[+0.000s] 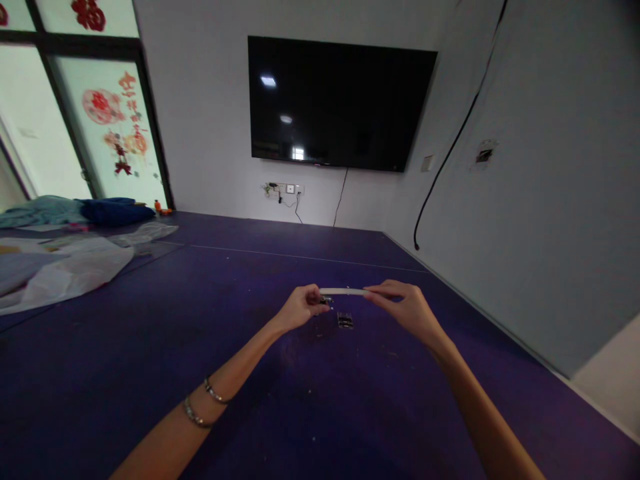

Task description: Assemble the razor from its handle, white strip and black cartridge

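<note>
A thin, flat white strip (pixel 344 291) is stretched level between my two hands above a dark purple surface. My left hand (pixel 300 307), with bracelets on its forearm, is closed on the strip's left end. A small dark and metallic piece (pixel 325 301) shows at its fingertips, too small to name. My right hand (pixel 400 303) pinches the strip's right end between thumb and fingers. Below the strip, a small dark piece with silvery lines (pixel 345 321) lies on the surface, touched by neither hand.
The purple surface (pixel 225 360) runs to the walls. Clear plastic sheeting (pixel 80 273) and blue cloth (pixel 117 211) lie at left, near a small orange bottle (pixel 157 206). A black cable (pixel 445 163) hangs down the right wall. A television (pixel 340 103) is mounted ahead.
</note>
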A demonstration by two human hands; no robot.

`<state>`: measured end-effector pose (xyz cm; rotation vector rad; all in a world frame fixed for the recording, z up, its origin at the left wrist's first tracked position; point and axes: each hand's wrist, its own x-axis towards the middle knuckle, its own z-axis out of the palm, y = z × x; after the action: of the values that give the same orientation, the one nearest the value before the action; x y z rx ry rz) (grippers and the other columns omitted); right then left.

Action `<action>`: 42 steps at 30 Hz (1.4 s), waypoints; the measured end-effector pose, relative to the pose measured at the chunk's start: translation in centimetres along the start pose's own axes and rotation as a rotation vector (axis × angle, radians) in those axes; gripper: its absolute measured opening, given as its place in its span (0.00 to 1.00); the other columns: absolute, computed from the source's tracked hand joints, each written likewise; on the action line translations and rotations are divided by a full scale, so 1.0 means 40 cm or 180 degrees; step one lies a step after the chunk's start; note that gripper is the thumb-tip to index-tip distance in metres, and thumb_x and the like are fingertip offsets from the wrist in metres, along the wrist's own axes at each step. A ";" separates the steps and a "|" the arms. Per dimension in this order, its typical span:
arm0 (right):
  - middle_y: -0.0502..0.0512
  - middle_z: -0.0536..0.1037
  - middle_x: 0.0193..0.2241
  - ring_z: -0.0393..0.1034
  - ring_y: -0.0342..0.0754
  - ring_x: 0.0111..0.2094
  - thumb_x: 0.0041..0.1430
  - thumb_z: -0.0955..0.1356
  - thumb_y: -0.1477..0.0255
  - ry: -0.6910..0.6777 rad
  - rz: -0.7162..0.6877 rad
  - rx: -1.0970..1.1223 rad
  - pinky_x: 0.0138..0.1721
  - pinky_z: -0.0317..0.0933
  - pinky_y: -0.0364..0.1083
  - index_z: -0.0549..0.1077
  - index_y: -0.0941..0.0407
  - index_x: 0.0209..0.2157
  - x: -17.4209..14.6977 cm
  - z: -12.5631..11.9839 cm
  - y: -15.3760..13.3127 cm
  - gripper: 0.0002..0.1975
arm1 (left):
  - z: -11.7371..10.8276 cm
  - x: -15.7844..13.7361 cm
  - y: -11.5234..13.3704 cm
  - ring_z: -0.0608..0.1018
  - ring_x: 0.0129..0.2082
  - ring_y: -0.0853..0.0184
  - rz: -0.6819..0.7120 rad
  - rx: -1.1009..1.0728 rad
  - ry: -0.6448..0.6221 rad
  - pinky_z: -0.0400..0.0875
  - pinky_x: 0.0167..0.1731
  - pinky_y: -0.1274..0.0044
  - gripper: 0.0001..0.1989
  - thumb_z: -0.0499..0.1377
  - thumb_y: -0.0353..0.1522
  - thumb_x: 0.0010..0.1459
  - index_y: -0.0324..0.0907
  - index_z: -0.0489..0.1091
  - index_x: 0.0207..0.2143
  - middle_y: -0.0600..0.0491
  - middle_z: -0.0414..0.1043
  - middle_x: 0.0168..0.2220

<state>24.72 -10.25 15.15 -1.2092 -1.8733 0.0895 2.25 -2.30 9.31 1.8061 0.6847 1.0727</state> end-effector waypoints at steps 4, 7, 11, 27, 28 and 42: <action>0.54 0.78 0.28 0.70 0.46 0.29 0.52 0.67 0.61 -0.0176 0.0000 0.0101 0.30 0.62 0.45 0.79 0.52 0.33 0.000 0.002 0.004 0.12 | 0.000 -0.003 0.008 0.68 0.21 0.75 0.0018 0.0064 0.0013 0.62 0.24 0.81 0.12 0.65 0.30 0.42 0.38 0.62 0.24 0.58 0.66 0.21; 0.55 0.78 0.28 0.70 0.47 0.29 0.52 0.66 0.61 -0.0063 0.0076 0.0103 0.32 0.62 0.45 0.79 0.53 0.33 0.000 0.002 0.011 0.13 | -0.001 -0.002 0.007 0.68 0.22 0.75 0.0022 0.0108 0.0092 0.62 0.24 0.80 0.12 0.65 0.30 0.41 0.38 0.62 0.22 0.58 0.66 0.21; 0.55 0.78 0.29 0.70 0.47 0.30 0.52 0.67 0.60 -0.0104 0.0098 0.0175 0.32 0.63 0.46 0.79 0.52 0.33 -0.001 0.003 0.014 0.14 | 0.000 -0.001 0.002 0.68 0.22 0.75 0.0046 0.0092 0.0034 0.62 0.25 0.80 0.12 0.65 0.31 0.41 0.38 0.62 0.23 0.58 0.66 0.21; 0.55 0.78 0.29 0.71 0.48 0.31 0.51 0.68 0.61 -0.0087 0.0244 0.0263 0.33 0.63 0.45 0.79 0.53 0.32 0.000 0.009 0.034 0.12 | 0.003 -0.001 -0.001 0.70 0.22 0.74 0.0023 0.0090 0.0091 0.65 0.25 0.80 0.13 0.65 0.30 0.40 0.38 0.61 0.22 0.57 0.68 0.22; 0.55 0.78 0.29 0.71 0.48 0.31 0.50 0.68 0.61 -0.0050 0.0274 0.0254 0.33 0.63 0.46 0.79 0.53 0.32 0.000 0.008 0.037 0.13 | 0.004 -0.001 -0.003 0.70 0.22 0.74 0.0005 0.0086 0.0095 0.65 0.25 0.80 0.13 0.65 0.31 0.40 0.38 0.61 0.22 0.57 0.68 0.23; 0.55 0.78 0.31 0.71 0.48 0.32 0.51 0.67 0.61 -0.0247 0.0250 0.0339 0.34 0.63 0.45 0.79 0.52 0.33 0.000 0.019 0.035 0.12 | 0.009 -0.001 -0.015 0.69 0.20 0.75 -0.0021 0.0118 0.0037 0.62 0.23 0.80 0.13 0.65 0.31 0.41 0.39 0.61 0.23 0.59 0.66 0.20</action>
<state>25.17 -9.23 13.98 -1.2210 -1.8629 0.2795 2.53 -2.20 8.66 1.8292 0.7215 1.0732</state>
